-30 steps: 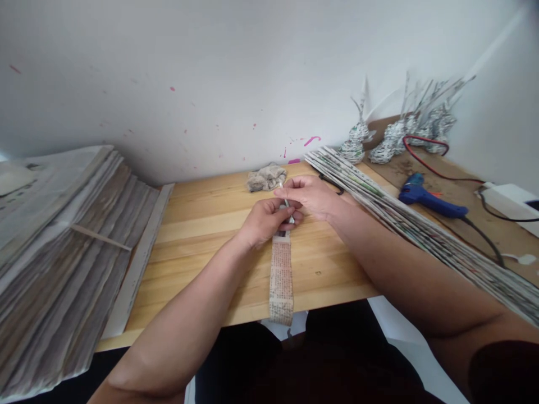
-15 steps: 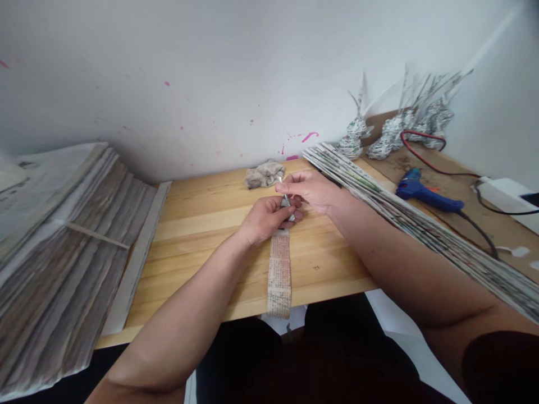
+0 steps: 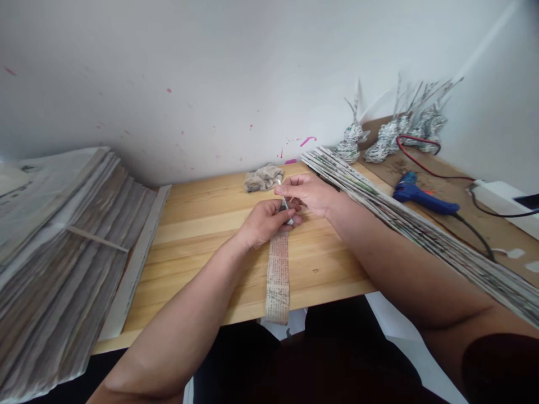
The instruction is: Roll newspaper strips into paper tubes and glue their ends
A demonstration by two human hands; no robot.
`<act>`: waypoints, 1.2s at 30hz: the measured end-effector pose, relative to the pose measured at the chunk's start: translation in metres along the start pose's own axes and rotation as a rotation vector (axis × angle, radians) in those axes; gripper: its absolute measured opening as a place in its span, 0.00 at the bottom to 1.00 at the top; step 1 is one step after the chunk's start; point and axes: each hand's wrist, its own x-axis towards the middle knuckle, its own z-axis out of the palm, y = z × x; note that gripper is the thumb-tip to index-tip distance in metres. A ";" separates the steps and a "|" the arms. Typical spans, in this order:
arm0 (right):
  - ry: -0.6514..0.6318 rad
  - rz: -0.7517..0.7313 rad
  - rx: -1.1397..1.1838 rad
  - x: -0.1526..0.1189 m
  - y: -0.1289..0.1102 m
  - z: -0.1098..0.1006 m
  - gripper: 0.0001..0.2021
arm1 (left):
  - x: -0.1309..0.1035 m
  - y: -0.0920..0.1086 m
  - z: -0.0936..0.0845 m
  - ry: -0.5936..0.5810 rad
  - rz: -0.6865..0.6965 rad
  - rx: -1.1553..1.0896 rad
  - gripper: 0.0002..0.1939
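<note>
A long strip of printed newspaper (image 3: 278,275) lies on the wooden table and hangs a little over its front edge. Its far end is rolled into a thin, slanting tube between my hands. My left hand (image 3: 269,221) is closed around the lower part of that roll, thumb on top. Just beyond it, my right hand (image 3: 305,193) pinches the upper end of the roll between thumb and fingertips. Parts of the roll are hidden by the fingers. A crumpled, greyish cloth (image 3: 263,178) rests right behind the hands.
At the left stands a thick stack of newspaper strips (image 3: 84,241) with a band around it. A bundle of rolled paper sticks (image 3: 404,224) runs along the right. Past it lie a blue glue gun (image 3: 425,196), a white power strip (image 3: 503,199) and several woven paper figures (image 3: 349,140).
Both hands keep their hold on the rolled newspaper, with only slight finger movement. The whole view has shifted a little.
</note>
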 end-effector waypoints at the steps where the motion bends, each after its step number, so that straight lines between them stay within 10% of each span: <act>1: 0.009 -0.005 0.001 0.000 -0.001 0.000 0.16 | -0.001 0.001 0.000 0.006 -0.008 0.001 0.08; 7: -0.227 -0.005 -0.091 -0.004 -0.005 -0.005 0.15 | -0.002 0.002 0.000 -0.009 0.006 -0.023 0.09; 14: 0.009 -0.035 -0.038 -0.001 0.000 -0.003 0.17 | 0.000 -0.003 -0.001 -0.036 0.000 0.008 0.08; 20: -0.178 0.039 -0.077 -0.004 -0.004 -0.006 0.15 | 0.000 -0.004 -0.002 -0.050 -0.013 -0.020 0.11; 27: 0.033 0.014 0.013 0.000 -0.002 0.000 0.19 | -0.001 -0.002 0.001 -0.063 -0.005 -0.011 0.11; 36: -0.128 0.019 -0.053 -0.002 -0.003 -0.009 0.12 | -0.002 -0.003 -0.001 -0.063 0.001 0.013 0.13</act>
